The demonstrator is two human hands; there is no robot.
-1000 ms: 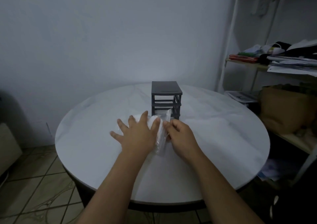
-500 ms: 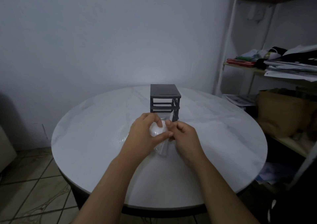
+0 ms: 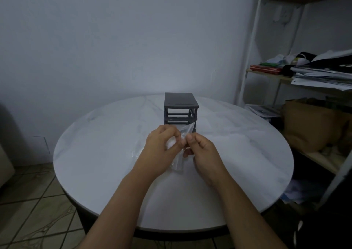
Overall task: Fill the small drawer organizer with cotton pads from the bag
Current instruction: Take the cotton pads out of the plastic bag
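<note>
Left hand (image 3: 162,150), frame centre: fingers curled round the clear bag (image 3: 178,163), steadying it. Right hand (image 3: 202,153), close beside: pinches the bag's top edge, probably to pull it open. Cotton pads (image 3: 170,144): white, inside the bag. Drawer organizer (image 3: 181,107): dark, just above the hands on the round counter (image 3: 106,153), within easy reach for filling.
</note>
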